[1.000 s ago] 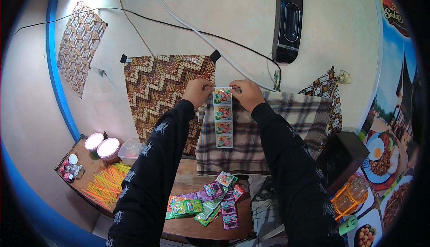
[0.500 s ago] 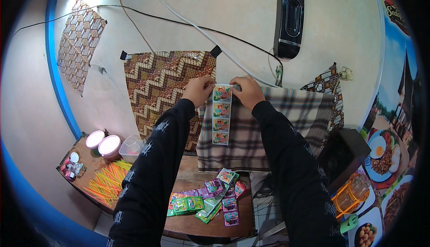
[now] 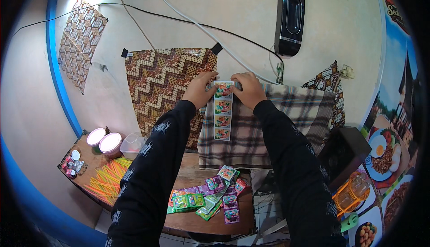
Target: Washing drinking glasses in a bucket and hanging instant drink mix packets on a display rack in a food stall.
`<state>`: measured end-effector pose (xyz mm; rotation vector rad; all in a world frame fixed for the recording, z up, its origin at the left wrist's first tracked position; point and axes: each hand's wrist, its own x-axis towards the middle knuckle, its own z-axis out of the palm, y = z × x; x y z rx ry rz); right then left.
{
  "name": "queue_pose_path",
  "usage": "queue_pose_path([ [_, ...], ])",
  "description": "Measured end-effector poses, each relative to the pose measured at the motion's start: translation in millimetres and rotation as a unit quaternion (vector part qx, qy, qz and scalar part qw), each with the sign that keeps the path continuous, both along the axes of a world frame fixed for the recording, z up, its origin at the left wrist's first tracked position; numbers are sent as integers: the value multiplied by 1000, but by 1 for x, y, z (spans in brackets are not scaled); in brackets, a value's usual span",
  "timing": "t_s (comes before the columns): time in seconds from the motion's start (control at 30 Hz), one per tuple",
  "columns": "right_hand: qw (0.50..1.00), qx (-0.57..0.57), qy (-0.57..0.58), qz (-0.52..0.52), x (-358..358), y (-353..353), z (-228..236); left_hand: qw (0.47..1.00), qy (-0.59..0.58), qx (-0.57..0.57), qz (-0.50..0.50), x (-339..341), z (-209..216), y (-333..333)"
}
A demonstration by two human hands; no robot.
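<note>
A strip of several small drink-powder sachets (image 3: 222,108), white-edged with green and orange print, hangs upright against a plaid cloth (image 3: 251,126). At its top left corner is my left hand (image 3: 199,89), fingers and thumb apart, the thumb tip at the strip's edge. My right hand (image 3: 249,90) is at the top right corner, its thumb and forefinger also spread, touching or nearly touching the edge. Whether either fingertip presses on the strip is hard to see. Below, more sachet strips (image 3: 188,201) in green, purple and orange lie in a loose pile on a wooden table (image 3: 188,171).
Yellow and orange straws (image 3: 105,180), lidded tubs (image 3: 110,144) and a clear container (image 3: 132,145) stand on the left. A black speaker box (image 3: 345,150) and an orange basket of glasses (image 3: 351,193) are at right. A brown patterned sheet (image 3: 165,85) is on the wall.
Both hands have loosened from a pinch on the strip's top corners, fingers now spread. The strip stays hanging in place, and the view has shifted slightly.
</note>
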<state>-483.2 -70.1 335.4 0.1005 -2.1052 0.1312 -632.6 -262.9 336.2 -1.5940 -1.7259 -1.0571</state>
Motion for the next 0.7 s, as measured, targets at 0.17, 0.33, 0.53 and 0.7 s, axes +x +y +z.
queue_pose_path([
  [0.17, 998, 47, 32, 8, 7, -7, -1, 1000, -14, 16, 5, 12, 0, -4],
  [0.33, 997, 66, 36, 12, 22, -18, -7, 1000, 11, -4, 17, 27, -6, -14],
  [0.53, 998, 58, -27, 20, 52, -48, -22, 993, 100, -26, 54, 54, -26, -38],
  [0.7, 995, 31, -94, 11, 89, -85, -49, 995, 79, -61, 9, 81, -62, -63],
])
